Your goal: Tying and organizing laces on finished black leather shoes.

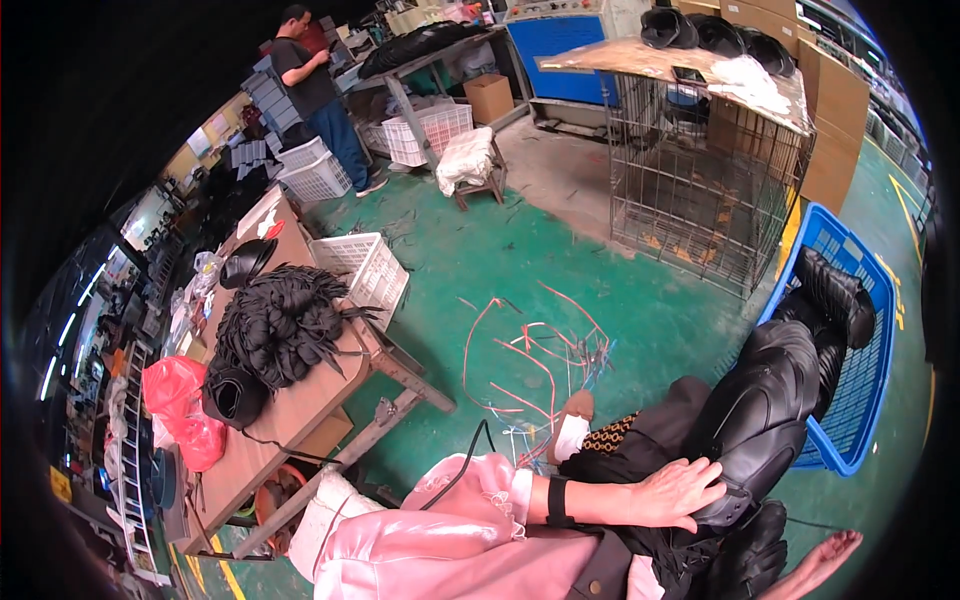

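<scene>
My left hand (675,494), below a pink sleeve and a black wristband, lies with spread fingers on a long stack of nested black shoe uppers (760,390). The stack's near end is under and beside the fingers, across my lap. Another black bundle (752,560) of similar look lies nearer, between my two arms. Low at the right, my right hand (832,553) is held out away from the stack with its fingers extended, and nothing shows in it. The upper end of the stack leans into a blue plastic basket (850,450), where more black bundles (835,290) lie.
On the left, a wooden table (310,410) bears a heap of black strips (285,325) and a red plastic bag (185,410). Loose straps (550,370) litter the green floor ahead. Beyond stand a wire cage (700,180), a stool (470,165) and a person (315,95).
</scene>
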The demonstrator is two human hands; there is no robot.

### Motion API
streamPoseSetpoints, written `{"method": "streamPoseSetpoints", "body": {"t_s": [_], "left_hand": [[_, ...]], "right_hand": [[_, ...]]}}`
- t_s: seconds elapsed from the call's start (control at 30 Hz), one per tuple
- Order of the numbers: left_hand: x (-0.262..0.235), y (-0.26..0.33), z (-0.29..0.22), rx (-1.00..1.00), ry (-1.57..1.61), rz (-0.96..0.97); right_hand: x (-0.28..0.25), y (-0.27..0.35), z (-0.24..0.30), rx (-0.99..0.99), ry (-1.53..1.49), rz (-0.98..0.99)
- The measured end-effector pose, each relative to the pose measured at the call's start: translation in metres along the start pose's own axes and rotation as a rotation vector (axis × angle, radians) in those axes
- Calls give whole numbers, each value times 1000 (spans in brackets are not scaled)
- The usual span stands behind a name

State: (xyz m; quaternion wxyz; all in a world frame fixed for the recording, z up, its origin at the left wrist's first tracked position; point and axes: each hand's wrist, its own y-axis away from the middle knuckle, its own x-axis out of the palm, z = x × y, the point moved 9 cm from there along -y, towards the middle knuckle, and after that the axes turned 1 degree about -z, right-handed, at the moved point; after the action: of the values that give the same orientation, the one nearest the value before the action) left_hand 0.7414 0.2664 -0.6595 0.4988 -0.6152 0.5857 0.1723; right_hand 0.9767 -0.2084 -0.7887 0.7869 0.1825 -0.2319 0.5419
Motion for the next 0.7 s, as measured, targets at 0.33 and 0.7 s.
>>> {"method": "streamPoseSetpoints", "body": {"t_s": [0.33,0.7], "left_hand": [[-7,-4,11,-94,-114,181],[16,-5,-2,-134,-169,268]], "right_hand": [[293,246,-54,23,470,570],[242,237,-62,-47,550,515]]}}
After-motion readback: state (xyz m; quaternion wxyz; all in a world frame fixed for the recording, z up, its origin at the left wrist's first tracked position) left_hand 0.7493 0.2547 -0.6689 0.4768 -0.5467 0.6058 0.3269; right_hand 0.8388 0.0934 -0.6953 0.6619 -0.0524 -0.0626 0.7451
